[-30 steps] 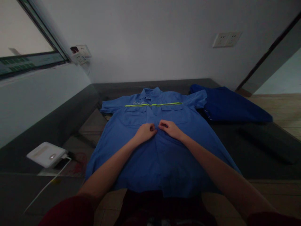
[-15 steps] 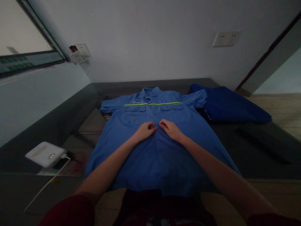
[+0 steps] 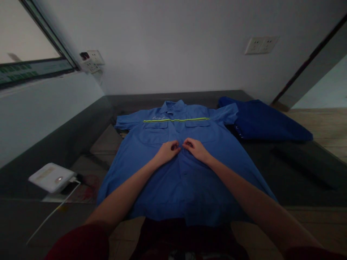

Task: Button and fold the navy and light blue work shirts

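A blue short-sleeved work shirt point(image 3: 151, 169) with a yellow-green chest stripe lies flat, front up, on a dark surface point(image 3: 298, 169). Its collar points away from me. My left hand point(image 3: 167, 150) and my right hand point(image 3: 195, 148) meet at the shirt's middle placket, just below the chest pockets. Both have their fingers curled in a pinch on the placket fabric. What sits between the fingertips is too small to make out.
A darker blue garment point(image 3: 265, 121) lies at the back right, touching the shirt's sleeve. A white box-like device point(image 3: 50, 177) with a white cable sits at the left. Wall sockets point(image 3: 260, 44) are on the far wall, a window at the upper left.
Both hands stay pinched at the shirt's placket and have shifted only slightly up the shirt. The shirt has not moved.
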Action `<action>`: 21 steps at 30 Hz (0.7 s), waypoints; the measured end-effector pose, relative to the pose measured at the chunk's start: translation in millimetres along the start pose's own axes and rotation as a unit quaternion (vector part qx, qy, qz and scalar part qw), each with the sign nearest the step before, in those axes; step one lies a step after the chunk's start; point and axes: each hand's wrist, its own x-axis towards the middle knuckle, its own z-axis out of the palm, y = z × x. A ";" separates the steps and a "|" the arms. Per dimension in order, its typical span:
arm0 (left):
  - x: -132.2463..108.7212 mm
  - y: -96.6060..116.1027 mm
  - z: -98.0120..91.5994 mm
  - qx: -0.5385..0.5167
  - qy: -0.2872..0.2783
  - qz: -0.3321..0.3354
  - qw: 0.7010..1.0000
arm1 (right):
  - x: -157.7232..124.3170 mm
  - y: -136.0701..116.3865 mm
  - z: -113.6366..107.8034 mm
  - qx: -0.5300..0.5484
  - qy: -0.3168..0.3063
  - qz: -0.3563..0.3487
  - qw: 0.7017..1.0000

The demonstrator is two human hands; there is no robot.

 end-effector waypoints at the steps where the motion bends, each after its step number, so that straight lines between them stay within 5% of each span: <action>1: -0.4 -0.3 0.9 0.002 0.007 0.001 1.000 | 0.1 -0.4 -1.0 0.003 -0.002 -0.001 1.000; 12: -4.3 5.9 -0.3 0.104 0.019 -0.024 0.994 | -14.3 -12.3 -8.9 -0.118 0.008 -0.073 0.990; 16: -17.4 10.3 -10.8 0.187 0.027 0.018 0.982 | -33.9 -15.2 -39.6 -0.180 0.021 -0.071 0.981; 21: -37.8 2.3 -18.0 0.263 -0.001 0.016 0.965 | -74.7 16.1 -92.4 -0.350 0.008 0.018 0.937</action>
